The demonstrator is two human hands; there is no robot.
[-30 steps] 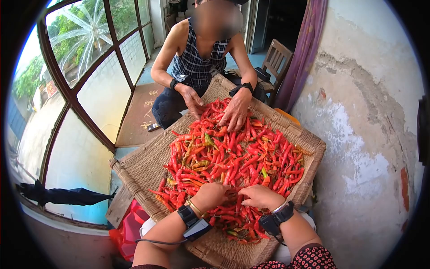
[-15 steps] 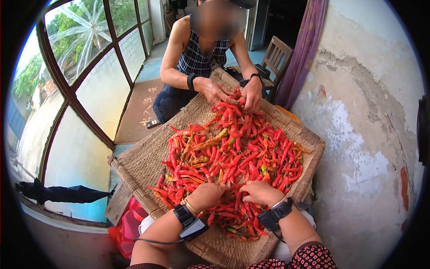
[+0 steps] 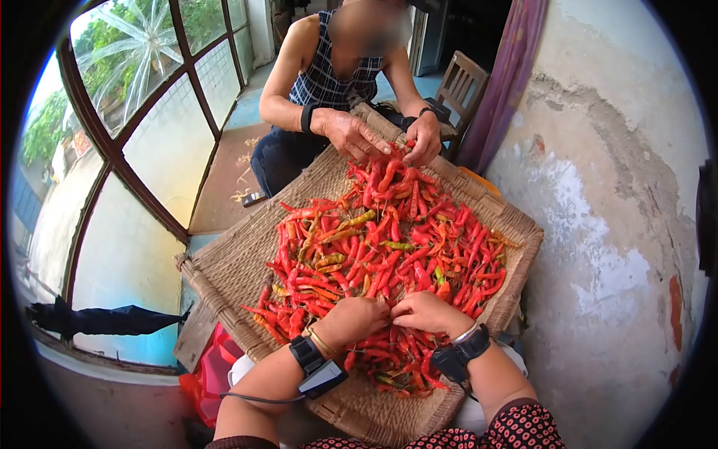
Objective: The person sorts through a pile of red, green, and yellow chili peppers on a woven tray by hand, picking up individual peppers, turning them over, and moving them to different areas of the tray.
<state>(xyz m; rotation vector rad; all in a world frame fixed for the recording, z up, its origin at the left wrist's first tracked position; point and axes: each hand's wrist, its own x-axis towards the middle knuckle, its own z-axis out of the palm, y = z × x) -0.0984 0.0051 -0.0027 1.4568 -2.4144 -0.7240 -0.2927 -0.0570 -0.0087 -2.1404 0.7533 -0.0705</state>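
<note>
A heap of red chili peppers (image 3: pixel 381 262), some yellow-green or orange, covers the middle of a woven tray (image 3: pixel 217 292). Over the near part of the heap, my left hand (image 3: pixel 357 317) has its fingers closed in a pinch, wearing a bracelet and a strapped device. Close beside its fingertips, my right hand (image 3: pixel 426 313) is also pinched shut. Both appear to grip a chili pepper, though the fingers hide most of it. A co-worker sits across the tray, with both hands (image 3: pixel 361 138) at the far end of the heap.
Windows (image 3: pixel 161 150) line the left side, with a folded black umbrella (image 3: pixel 112 320) below. A peeling wall (image 3: pixel 598 247) stands at the right. Behind the co-worker is a wooden chair (image 3: pixel 462 88), and pink-red plastic (image 3: pixel 219 367) lies under the tray's left side.
My hands have drawn together until their fingertips nearly meet, and sit slightly higher in view. The co-worker's hands have moved slightly apart.
</note>
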